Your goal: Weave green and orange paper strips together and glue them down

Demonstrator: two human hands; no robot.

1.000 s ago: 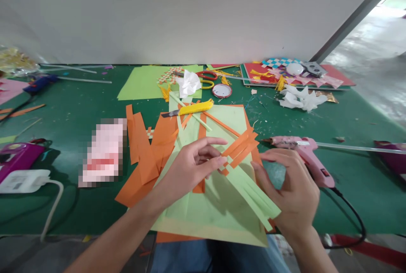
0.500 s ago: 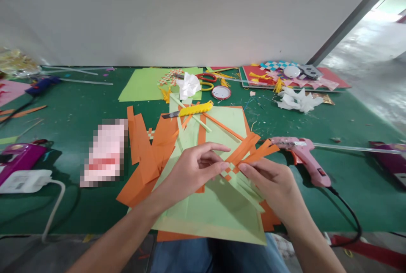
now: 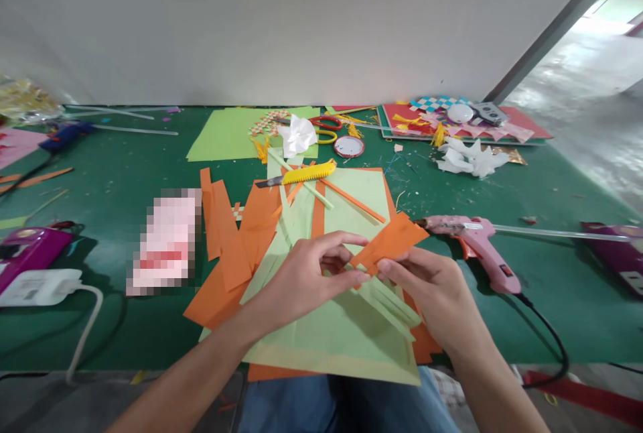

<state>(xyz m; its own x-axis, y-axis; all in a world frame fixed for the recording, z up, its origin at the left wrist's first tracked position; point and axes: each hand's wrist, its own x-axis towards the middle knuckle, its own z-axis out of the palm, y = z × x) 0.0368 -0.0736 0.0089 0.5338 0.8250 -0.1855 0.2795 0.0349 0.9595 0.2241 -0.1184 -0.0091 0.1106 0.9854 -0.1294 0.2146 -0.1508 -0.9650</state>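
Between both hands is a small weave of paper strips [image 3: 389, 244], orange strips fanning up to the right and pale green ones hanging down to the lower right. My left hand [image 3: 324, 265] pinches its left edge between thumb and fingers. Thumb and fingers of my right hand [image 3: 422, 279] are closed on its right side, partly hidden behind the orange strips. Below the hands lies a pale green paper sheet [image 3: 346, 346]. Loose orange paper pieces [image 3: 228, 238] are spread to its left. A yellow utility knife [image 3: 309, 173] rests with its blade out beyond the hands.
A pink hot glue gun [image 3: 485, 245] lies right of my right hand, its cord running toward the front edge. Scissors [image 3: 326, 131], crumpled tissue [image 3: 297, 136] and a round lid [image 3: 349, 146] sit farther back. A white plug [image 3: 45, 287] with cable is at left.
The orange strips of the weave have come together into one overlapping band, where they were fanned apart before. Both hands stay in nearly the same place.
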